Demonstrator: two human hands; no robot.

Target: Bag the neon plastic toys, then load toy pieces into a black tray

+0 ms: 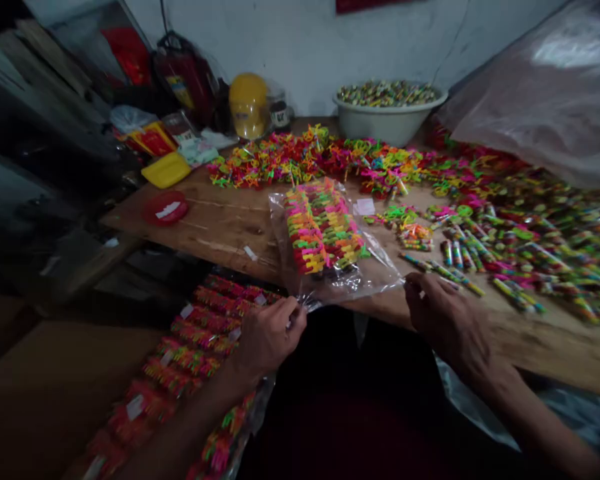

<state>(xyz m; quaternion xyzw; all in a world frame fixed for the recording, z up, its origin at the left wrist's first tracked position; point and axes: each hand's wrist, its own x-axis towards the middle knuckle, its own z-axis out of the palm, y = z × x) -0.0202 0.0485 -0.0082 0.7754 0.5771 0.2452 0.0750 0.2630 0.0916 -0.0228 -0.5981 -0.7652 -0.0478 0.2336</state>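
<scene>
Clear plastic bag (330,247) lies flat on the wooden table (220,227) at its near edge, filled with rows of multicoloured plastic toy pieces. Left hand (267,337) pinches the bag's open near corner, fingers closed on the film. Right hand (443,317) grips the opposite near corner, fingers curled on the film's edge. Loose coloured pieces (330,157) lie heaped behind the bag. Packed bags (200,340) are stacked below the table, left. Basin (387,120) stands at the wall.
</scene>
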